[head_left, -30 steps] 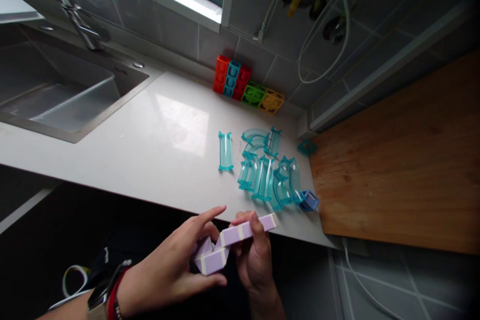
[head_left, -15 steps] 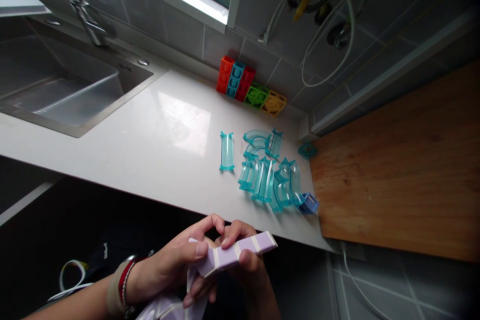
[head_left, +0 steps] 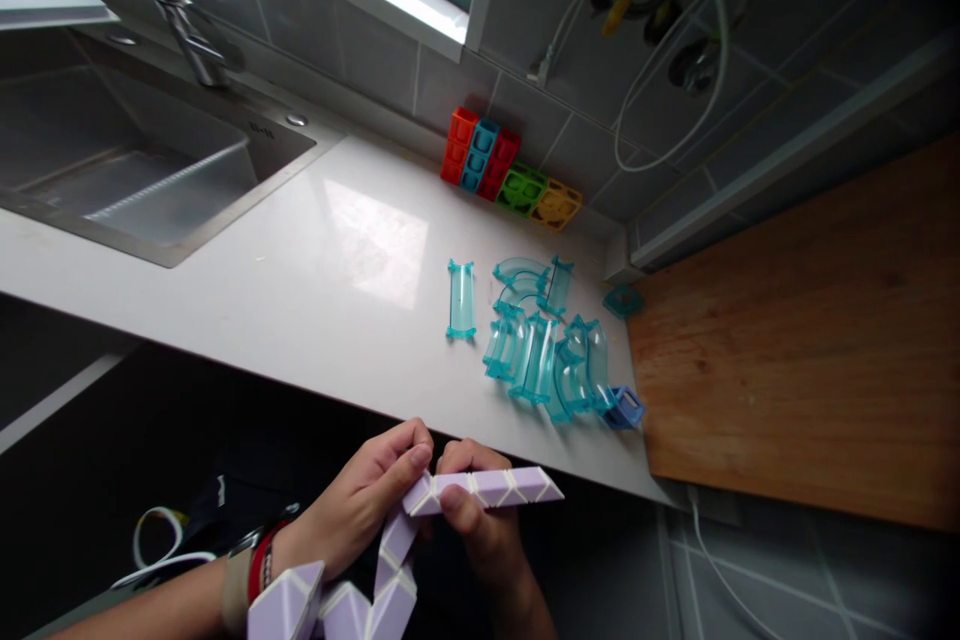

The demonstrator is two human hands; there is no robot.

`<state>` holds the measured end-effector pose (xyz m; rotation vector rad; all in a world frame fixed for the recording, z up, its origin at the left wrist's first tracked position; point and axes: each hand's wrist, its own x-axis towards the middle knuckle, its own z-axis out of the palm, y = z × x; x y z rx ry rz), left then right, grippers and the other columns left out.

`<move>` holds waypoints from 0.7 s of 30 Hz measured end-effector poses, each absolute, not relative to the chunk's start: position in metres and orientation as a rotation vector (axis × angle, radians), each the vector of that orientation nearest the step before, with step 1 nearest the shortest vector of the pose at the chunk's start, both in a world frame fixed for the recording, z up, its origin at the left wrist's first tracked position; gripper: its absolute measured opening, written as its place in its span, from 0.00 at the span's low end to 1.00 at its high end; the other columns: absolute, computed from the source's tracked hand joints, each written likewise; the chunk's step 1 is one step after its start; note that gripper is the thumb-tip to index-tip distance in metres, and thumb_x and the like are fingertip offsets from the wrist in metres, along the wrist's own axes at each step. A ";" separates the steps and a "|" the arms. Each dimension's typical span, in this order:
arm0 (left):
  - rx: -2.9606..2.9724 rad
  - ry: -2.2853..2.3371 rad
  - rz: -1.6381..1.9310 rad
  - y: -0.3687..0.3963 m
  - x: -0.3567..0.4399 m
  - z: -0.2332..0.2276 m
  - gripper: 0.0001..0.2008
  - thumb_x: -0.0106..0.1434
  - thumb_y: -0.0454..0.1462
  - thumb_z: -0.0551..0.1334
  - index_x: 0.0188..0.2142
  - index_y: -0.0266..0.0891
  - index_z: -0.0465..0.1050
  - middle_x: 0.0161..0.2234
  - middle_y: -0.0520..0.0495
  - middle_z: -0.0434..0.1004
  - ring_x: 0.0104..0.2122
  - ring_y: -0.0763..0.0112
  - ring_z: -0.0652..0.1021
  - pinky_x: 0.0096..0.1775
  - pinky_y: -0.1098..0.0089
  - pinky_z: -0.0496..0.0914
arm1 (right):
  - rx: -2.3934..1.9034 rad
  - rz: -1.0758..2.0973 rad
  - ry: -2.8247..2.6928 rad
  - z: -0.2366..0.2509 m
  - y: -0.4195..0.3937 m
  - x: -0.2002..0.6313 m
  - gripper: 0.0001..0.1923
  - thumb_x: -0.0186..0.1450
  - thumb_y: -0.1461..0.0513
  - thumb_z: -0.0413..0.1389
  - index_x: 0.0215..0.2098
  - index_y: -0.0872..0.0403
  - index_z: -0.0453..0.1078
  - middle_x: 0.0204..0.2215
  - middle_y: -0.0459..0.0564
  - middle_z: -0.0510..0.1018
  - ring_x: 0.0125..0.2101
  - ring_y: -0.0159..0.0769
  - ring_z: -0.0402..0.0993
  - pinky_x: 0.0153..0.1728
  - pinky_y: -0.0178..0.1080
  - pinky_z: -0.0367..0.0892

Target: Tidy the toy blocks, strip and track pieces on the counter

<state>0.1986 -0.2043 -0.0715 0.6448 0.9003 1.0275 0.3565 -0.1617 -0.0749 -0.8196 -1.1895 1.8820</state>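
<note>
A lilac snake puzzle (head_left: 491, 487) with white edges is held between both hands, in front of the counter's near edge. My left hand (head_left: 367, 485) has its fingers curled and pinches the puzzle near a bend. My right hand (head_left: 480, 520) grips the straight section, thumb on the near side and fingers behind. The straight end points right to a slanted tip. From the bend the rest of the chain hangs down in zigzag folds, partly before my left wrist, and runs out of the bottom of the view.
Several clear teal track pieces (head_left: 534, 360) lie on the white counter (head_left: 360, 320), with a blue block (head_left: 624, 408) beside them. Coloured blocks (head_left: 480, 155) line the wall. A sink (head_left: 172, 180) is at left, a wooden board (head_left: 795, 340) at right.
The puzzle's folded part has swung lower and shows more fully below my hands. My left fingers have closed in nearer the bend. The view has shifted slightly.
</note>
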 end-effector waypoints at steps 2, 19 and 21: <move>0.781 1.027 1.086 -0.202 0.196 -0.070 0.21 0.73 0.54 0.58 0.33 0.40 0.64 0.25 0.56 0.65 0.22 0.77 0.68 0.25 0.77 0.63 | -0.826 1.901 -1.221 -0.073 -0.163 0.352 0.22 0.61 0.47 0.67 0.25 0.51 0.64 0.20 0.41 0.68 0.20 0.30 0.64 0.22 0.35 0.59; 1.112 1.240 0.595 -0.178 0.177 -0.070 0.28 0.72 0.60 0.51 0.29 0.40 0.64 0.26 0.56 0.60 0.28 0.71 0.61 0.31 0.70 0.62 | -0.808 0.437 -2.182 -0.088 -0.166 0.356 0.17 0.72 0.56 0.57 0.26 0.50 0.63 0.21 0.46 0.66 0.24 0.37 0.63 0.25 0.41 0.55; 1.090 1.214 0.619 -0.176 0.175 -0.066 0.28 0.71 0.61 0.52 0.29 0.40 0.64 0.26 0.56 0.61 0.28 0.72 0.62 0.30 0.70 0.63 | -0.799 0.439 -2.158 -0.091 -0.167 0.356 0.16 0.71 0.56 0.58 0.26 0.50 0.64 0.21 0.46 0.66 0.24 0.37 0.62 0.24 0.41 0.55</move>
